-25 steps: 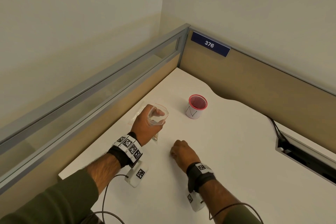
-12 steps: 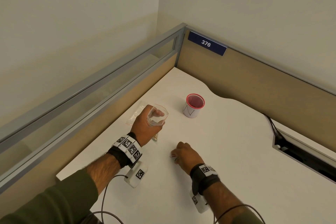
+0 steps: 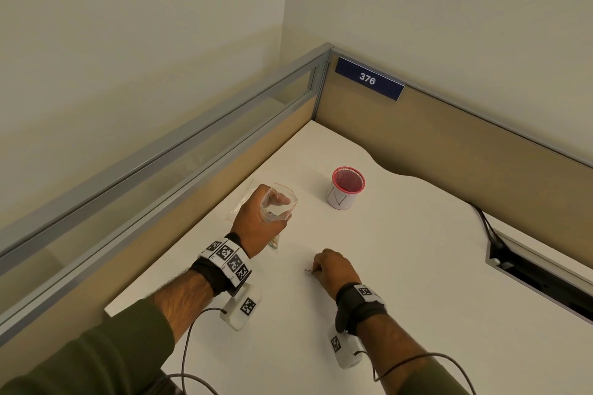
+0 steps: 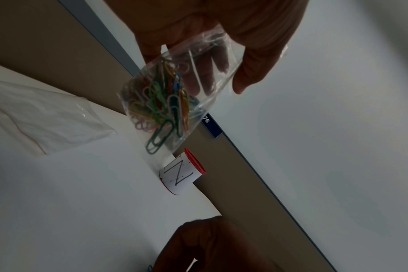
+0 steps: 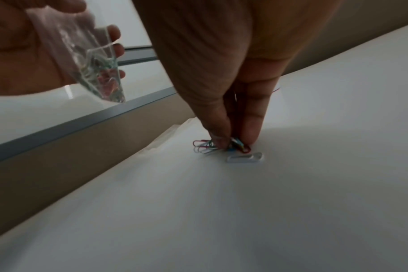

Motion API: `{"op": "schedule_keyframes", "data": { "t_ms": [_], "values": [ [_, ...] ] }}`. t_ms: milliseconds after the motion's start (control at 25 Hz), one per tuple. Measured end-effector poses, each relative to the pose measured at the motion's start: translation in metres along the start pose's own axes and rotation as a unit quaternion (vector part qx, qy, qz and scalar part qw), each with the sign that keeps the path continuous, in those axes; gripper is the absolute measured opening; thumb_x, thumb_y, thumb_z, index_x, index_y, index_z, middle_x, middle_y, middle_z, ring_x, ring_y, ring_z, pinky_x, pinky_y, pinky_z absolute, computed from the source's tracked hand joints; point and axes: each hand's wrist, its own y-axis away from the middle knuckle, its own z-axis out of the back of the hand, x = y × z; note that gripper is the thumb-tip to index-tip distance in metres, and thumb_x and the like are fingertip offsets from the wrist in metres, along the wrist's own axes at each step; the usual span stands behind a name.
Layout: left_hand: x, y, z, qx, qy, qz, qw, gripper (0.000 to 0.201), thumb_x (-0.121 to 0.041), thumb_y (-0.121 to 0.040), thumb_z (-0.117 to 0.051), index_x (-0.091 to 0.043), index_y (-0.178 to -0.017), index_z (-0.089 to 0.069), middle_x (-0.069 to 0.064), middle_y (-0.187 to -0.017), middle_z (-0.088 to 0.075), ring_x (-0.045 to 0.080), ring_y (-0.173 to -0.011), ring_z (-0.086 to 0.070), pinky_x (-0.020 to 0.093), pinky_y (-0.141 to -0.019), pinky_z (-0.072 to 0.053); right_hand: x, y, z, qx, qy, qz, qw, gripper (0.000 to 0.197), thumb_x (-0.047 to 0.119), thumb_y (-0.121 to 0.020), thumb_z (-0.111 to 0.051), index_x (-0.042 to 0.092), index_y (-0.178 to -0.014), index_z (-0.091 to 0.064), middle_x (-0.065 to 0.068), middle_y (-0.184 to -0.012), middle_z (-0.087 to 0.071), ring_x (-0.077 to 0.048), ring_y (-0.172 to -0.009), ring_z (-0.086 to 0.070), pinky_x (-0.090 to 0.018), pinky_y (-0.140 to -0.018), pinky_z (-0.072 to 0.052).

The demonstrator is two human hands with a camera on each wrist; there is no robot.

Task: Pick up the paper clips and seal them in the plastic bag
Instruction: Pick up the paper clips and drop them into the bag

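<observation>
Clear plastic bag (image 4: 179,88) of coloured paper clips (image 4: 161,106) held open-mouthed above the tabletop (image 3: 417,266) by curled left hand (image 3: 260,221), loose paper clips (image 5: 221,145) pinched near mid-tabletop by right hand (image 3: 337,269) fingertips (image 5: 249,132), white clip (image 5: 245,157) just beside.

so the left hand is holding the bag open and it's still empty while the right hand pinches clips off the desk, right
Not quite: the bag is not empty. The left wrist view shows a heap of coloured paper clips already inside it. The rest holds: the left hand holds the bag open while the right hand pinches clips on the desk.
</observation>
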Motion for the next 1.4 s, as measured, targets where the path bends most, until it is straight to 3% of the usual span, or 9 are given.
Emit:
{"op": "schedule_keyframes", "data": {
  "t_ms": [200,400,520,720,1000,1080,1240,1320,1400],
  "values": [
    [0.001,0.0,-0.003,0.003,0.006,-0.001,1.0,0.032,-0.022,-0.079,-0.075,-0.016,-0.106,-0.06,-0.001,-0.111,-0.068,0.016,-0.114,-0.064,0.046,-0.103,-0.053,-0.008,0.007,0.017,-0.032,-0.104,-0.032,0.994,0.012,0.004,-0.083,-0.06,0.009,-0.084,-0.071,0.001,-0.081,-0.062,-0.017,-0.078,-0.059,-0.032,-0.08,-0.054],
    [0.002,-0.002,-0.008,0.005,0.001,-0.001,1.0,0.029,-0.013,-0.082,-0.076,-0.015,-0.106,-0.06,-0.003,-0.11,-0.068,0.013,-0.114,-0.064,0.042,-0.103,-0.052,0.004,0.025,0.062,-0.091,-0.302,-0.055,0.947,0.005,0.0,-0.08,-0.069,0.004,-0.078,-0.071,-0.005,-0.071,-0.069,-0.014,-0.059,-0.065,-0.027,-0.064,-0.056],
    [0.0,-0.001,-0.01,0.004,-0.009,-0.007,1.0,0.029,-0.011,-0.083,-0.077,-0.014,-0.106,-0.059,-0.002,-0.11,-0.068,0.013,-0.113,-0.064,0.035,-0.1,-0.053,0.031,0.037,0.102,-0.135,-0.393,-0.013,0.909,0.003,0.001,-0.081,-0.071,0.003,-0.082,-0.072,-0.007,-0.073,-0.073,-0.012,-0.059,-0.068,-0.02,-0.063,-0.056],
    [0.002,0.0,-0.014,0.016,-0.018,-0.021,0.999,0.031,-0.014,-0.082,-0.078,-0.022,-0.104,-0.057,-0.002,-0.109,-0.067,0.015,-0.112,-0.064,0.03,-0.092,-0.056,0.081,0.042,0.159,-0.193,-0.417,0.089,0.884,0.004,0.006,-0.083,-0.071,0.007,-0.087,-0.073,-0.006,-0.08,-0.073,-0.017,-0.071,-0.07,-0.023,-0.07,-0.06],
    [-0.005,0.0,-0.017,0.028,-0.038,-0.031,0.998,0.038,-0.019,-0.083,-0.078,-0.039,-0.099,-0.051,-0.008,-0.103,-0.064,0.014,-0.105,-0.064,0.023,-0.084,-0.054,0.106,0.031,0.165,-0.191,-0.262,0.117,0.939,0.013,0.015,-0.086,-0.07,0.012,-0.098,-0.073,0.0,-0.093,-0.067,-0.012,-0.082,-0.064,-0.017,-0.075,-0.054],
    [-0.007,0.0,-0.016,0.031,-0.033,-0.032,0.998,0.036,-0.018,-0.083,-0.078,-0.037,-0.1,-0.053,-0.009,-0.104,-0.063,0.012,-0.107,-0.063,0.02,-0.085,-0.053,0.104,0.034,0.168,-0.212,-0.257,0.118,0.935,0.012,0.014,-0.087,-0.067,0.012,-0.099,-0.072,0.001,-0.093,-0.066,-0.009,-0.081,-0.063,-0.014,-0.075,-0.052],
    [-0.008,0.002,-0.014,0.03,-0.018,-0.024,0.999,0.029,-0.017,-0.082,-0.076,-0.022,-0.104,-0.059,-0.002,-0.11,-0.065,0.015,-0.115,-0.062,0.037,-0.097,-0.054,0.078,0.033,0.171,-0.263,-0.343,0.09,0.897,0.01,0.008,-0.088,-0.065,0.013,-0.094,-0.072,0.004,-0.085,-0.068,-0.004,-0.068,-0.065,-0.01,-0.067,-0.054],
    [-0.009,0.003,-0.012,0.024,-0.01,-0.023,0.999,0.028,-0.019,-0.08,-0.076,-0.022,-0.103,-0.06,-0.002,-0.109,-0.066,0.014,-0.115,-0.063,0.039,-0.099,-0.054,0.051,0.025,0.152,-0.247,-0.329,0.037,0.91,0.011,0.006,-0.087,-0.065,0.013,-0.091,-0.072,0.004,-0.08,-0.068,-0.008,-0.067,-0.066,-0.014,-0.068,-0.055],
    [-0.009,0.003,-0.01,0.021,-0.004,-0.021,1.0,0.029,-0.024,-0.077,-0.075,-0.023,-0.101,-0.06,-0.001,-0.108,-0.067,0.014,-0.114,-0.064,0.042,-0.1,-0.054,0.021,0.014,0.111,-0.184,-0.268,-0.039,0.945,0.006,0.009,-0.085,-0.067,0.012,-0.087,-0.071,0.0,-0.081,-0.068,-0.019,-0.073,-0.066,-0.031,-0.076,-0.058]
  ]
}}
